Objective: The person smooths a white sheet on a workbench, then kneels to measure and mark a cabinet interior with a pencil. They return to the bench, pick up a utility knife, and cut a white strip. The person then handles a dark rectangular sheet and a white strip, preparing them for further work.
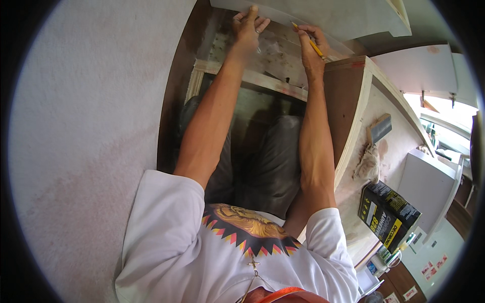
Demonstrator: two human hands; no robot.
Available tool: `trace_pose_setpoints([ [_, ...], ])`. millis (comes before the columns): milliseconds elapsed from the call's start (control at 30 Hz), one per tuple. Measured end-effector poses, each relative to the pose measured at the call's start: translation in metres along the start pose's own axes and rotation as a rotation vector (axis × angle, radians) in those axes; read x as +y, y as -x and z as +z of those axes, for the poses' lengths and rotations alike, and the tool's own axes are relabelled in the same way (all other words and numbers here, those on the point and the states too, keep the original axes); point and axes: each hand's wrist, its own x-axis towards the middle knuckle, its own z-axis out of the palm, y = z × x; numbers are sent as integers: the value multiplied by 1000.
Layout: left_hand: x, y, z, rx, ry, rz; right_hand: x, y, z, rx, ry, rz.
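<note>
At the top of the head view, a pale white board (pixel 323 17) spans a wooden cabinet recess. My left hand (pixel 248 28) is at the board's lower edge, thumb up against it and fingers curled; it seems to grip that edge. My right hand (pixel 313 50) holds a yellow pencil (pixel 316 49), its tip pointed up-left near the same edge, a short way right of my left hand. A dusty ledge (pixel 273 81) with a light wooden edge runs below both hands, above my bent legs in dark trousers (pixel 262 161).
A whitish panel (pixel 86 126) fills the left side. On the right, a wooden carcass (pixel 348 101) carries a sanding block (pixel 379 128), a crumpled rag (pixel 368 161) and a black-and-yellow can (pixel 389 212). White cabinet panels (pixel 409 70) and a bright opening lie beyond.
</note>
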Motion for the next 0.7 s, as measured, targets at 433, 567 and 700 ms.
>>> trace_pose_setpoints([
  [433,29,10,4,-152,-283,-100,45,15,28,179,-13,-237],
  [567,31,13,4,-170,-290,-97,52,15,33,286,-41,-312],
  [700,35,14,5,-164,-318,-118,54,7,32,284,64,-410],
])
